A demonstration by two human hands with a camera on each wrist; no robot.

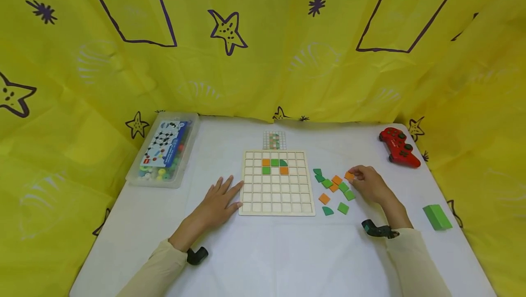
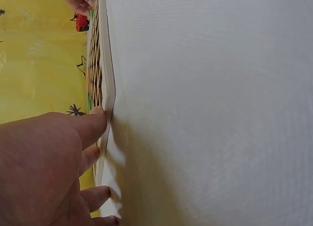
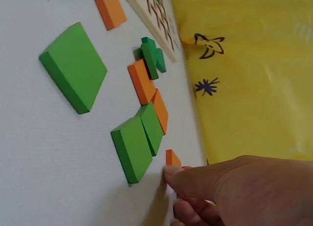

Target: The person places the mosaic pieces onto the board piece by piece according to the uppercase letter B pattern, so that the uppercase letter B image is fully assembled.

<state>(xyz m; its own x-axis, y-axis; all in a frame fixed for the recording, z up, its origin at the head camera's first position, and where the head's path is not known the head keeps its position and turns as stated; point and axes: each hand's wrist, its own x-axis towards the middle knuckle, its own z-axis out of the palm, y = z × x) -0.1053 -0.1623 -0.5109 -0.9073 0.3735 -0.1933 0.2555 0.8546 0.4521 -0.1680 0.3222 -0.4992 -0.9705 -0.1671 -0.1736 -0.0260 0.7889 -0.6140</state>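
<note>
A wooden grid board lies mid-table, with a few orange and green tiles in its upper cells. My left hand rests flat, fingers spread, its thumb and index fingertip touching the board's left edge. To the right of the board, my right hand pinches an orange square tile between thumb and fingers, close to the tabletop. Beside it are scattered loose tiles: green squares, orange squares and dark green quarter-round pieces. Some of them overlap or touch.
A small card with a printed coloured grid lies just behind the board. At the left stands a clear plastic box of colourful parts. A red game controller and a green block are at the right. Yellow cloth surrounds the table.
</note>
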